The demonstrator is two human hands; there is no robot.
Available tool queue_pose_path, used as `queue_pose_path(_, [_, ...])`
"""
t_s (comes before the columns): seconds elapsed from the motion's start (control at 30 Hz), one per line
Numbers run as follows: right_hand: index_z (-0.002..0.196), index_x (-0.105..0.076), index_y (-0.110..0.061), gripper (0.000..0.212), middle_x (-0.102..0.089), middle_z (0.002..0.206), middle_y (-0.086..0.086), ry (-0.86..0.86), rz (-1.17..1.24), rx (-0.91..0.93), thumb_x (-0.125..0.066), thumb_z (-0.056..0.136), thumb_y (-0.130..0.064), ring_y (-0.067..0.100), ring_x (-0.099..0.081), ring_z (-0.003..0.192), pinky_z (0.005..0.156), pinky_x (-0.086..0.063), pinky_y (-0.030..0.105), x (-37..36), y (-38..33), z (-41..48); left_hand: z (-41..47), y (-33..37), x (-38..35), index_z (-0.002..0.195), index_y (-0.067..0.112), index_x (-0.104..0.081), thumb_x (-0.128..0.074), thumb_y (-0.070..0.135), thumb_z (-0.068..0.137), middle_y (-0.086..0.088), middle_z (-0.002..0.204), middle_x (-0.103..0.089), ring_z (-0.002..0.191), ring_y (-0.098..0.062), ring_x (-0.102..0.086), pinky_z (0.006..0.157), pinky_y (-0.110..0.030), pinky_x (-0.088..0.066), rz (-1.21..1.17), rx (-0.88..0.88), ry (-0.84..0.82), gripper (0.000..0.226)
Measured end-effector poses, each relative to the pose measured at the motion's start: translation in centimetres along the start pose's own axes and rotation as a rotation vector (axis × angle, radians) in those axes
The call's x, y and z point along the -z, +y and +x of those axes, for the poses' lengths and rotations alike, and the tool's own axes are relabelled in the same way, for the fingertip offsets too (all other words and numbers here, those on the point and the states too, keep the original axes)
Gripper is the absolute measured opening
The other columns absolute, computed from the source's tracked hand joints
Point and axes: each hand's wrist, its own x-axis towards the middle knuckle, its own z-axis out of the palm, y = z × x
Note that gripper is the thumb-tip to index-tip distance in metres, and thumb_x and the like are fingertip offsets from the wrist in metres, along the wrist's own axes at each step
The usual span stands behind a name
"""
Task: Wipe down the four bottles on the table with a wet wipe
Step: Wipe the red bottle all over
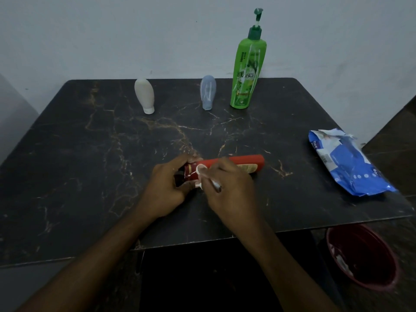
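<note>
L hand (167, 183) grip curled round cap end of red plastic bottle (247, 162) lying near-centre on dark tabletop (90, 154), R hand (227, 185) pinches white wet wipe (199, 171) on it; roll btl for full coverage.

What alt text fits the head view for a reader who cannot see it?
The left hand holds a red bottle on its side at the table while the right hand holds a wipe against it. A cream bottle, blue bottle and green pump bottle stand behind; a wipes pack lies right.
</note>
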Motion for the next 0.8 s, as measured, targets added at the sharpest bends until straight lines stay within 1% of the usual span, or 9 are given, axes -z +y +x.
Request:
queue_pose_path(0.23, [0.099, -0.075, -0.009, 0.011, -0.063, 0.087, 0.0, 0.136, -0.052, 0.071, -0.07, 0.09, -0.01, 0.009, -0.059, 0.072, 0.061, -0.051, 0.031, -0.2, 0.5, 0.0, 0.1, 0.0, 0.1, 0.12, 0.02, -0.068, -0.084, 0.01, 0.082, 0.013, 0.108, -0.074, 0.1, -0.001, -0.069, 0.084, -0.012, -0.052, 0.017, 0.008, -0.009, 0.043])
queue_pose_path(0.33, [0.101, -0.075, -0.012, 0.012, -0.064, 0.091, -0.001, 0.121, -0.06, 0.032, -0.069, 0.09, -0.011, 0.005, -0.058, 0.076, 0.065, -0.048, 0.021, 0.4, 0.3, 0.5, 0.1, 0.1, 0.0, 0.117, 0.023, -0.067, -0.084, 0.009, 0.082, 0.017, 0.105, -0.072, 0.098, 0.002, -0.068, 0.081, -0.007, -0.049, 0.029, 0.011, -0.004, 0.042])
queue_pose_path(0.43, [0.104, -0.074, -0.013, 0.014, -0.066, 0.095, -0.002, 0.101, -0.097, -0.042, -0.068, 0.091, -0.012, 0.0, -0.056, 0.077, 0.07, -0.044, 0.006, 1.2, 1.2, 0.3, 0.0, -0.1, 0.0, 0.115, 0.026, -0.065, -0.083, 0.013, 0.082, 0.015, 0.108, -0.07, 0.1, 0.002, -0.065, 0.08, -0.005, -0.048, 0.06, 0.009, -0.012, 0.04])
queue_pose_path(0.47, [0.106, -0.073, -0.013, 0.016, -0.067, 0.096, -0.002, 0.115, -0.094, -0.073, -0.069, 0.09, -0.012, -0.001, -0.058, 0.077, 0.071, -0.045, 0.005, 1.6, 1.8, 0.2, 0.0, -0.2, 0.0, 0.116, 0.029, -0.063, -0.083, 0.014, 0.083, 0.014, 0.112, -0.069, 0.103, 0.002, -0.065, 0.082, -0.005, -0.048, 0.069, 0.011, -0.018, 0.041])
queue_pose_path(0.53, [0.106, -0.073, -0.015, 0.016, -0.069, 0.098, -0.002, 0.172, -0.056, -0.146, -0.07, 0.09, -0.014, -0.002, -0.062, 0.08, 0.074, -0.05, 0.009, 2.9, 3.3, 0.0, 0.0, -0.3, 0.0, 0.119, 0.029, -0.062, -0.082, 0.014, 0.084, 0.01, 0.122, -0.067, 0.109, -0.002, -0.064, 0.086, -0.007, -0.047, 0.082, 0.013, -0.028, 0.043])
queue_pose_path(0.6, [0.103, -0.073, -0.021, 0.012, -0.067, 0.095, -0.009, 0.207, -0.007, -0.259, -0.069, 0.091, -0.019, -0.006, -0.062, 0.084, 0.073, -0.047, 0.006, 4.5, 4.6, -0.1, 0.0, -0.4, 0.0, 0.121, 0.029, -0.061, -0.082, 0.015, 0.085, 0.009, 0.128, -0.065, 0.114, -0.006, -0.062, 0.091, -0.014, -0.048, 0.098, 0.002, -0.035, 0.044])
queue_pose_path(0.63, [0.101, -0.071, -0.025, 0.01, -0.065, 0.092, -0.013, 0.214, 0.016, -0.33, -0.069, 0.092, -0.022, -0.009, -0.061, 0.085, 0.072, -0.046, 0.005, 5.1, 5.1, -0.1, 0.0, -0.4, 0.0, 0.12, 0.029, -0.06, -0.081, 0.014, 0.085, 0.009, 0.13, -0.065, 0.115, -0.006, -0.062, 0.092, -0.017, -0.049, 0.104, -0.006, -0.037, 0.044])
queue_pose_path(0.7, [0.099, -0.07, -0.031, 0.009, -0.065, 0.089, -0.015, 0.238, 0.049, -0.449, -0.069, 0.091, -0.029, -0.01, -0.061, 0.084, 0.073, -0.049, 0.01, 5.9, 6.0, -0.3, 0.0, -0.4, -0.1, 0.119, 0.027, -0.06, -0.081, 0.013, 0.085, 0.009, 0.129, -0.065, 0.115, -0.006, -0.062, 0.093, -0.022, -0.05, 0.119, -0.02, -0.036, 0.043])
queue_pose_path(0.8, [0.102, -0.07, -0.03, 0.011, -0.066, 0.093, -0.015, 0.254, 0.049, -0.518, -0.068, 0.091, -0.031, -0.01, -0.06, 0.085, 0.075, -0.051, 0.012, 5.5, 5.9, -0.3, 0.0, -0.5, -0.3, 0.119, 0.023, -0.062, -0.081, 0.011, 0.084, 0.009, 0.125, -0.067, 0.112, -0.004, -0.062, 0.092, -0.017, -0.049, 0.152, -0.039, -0.021, 0.042])
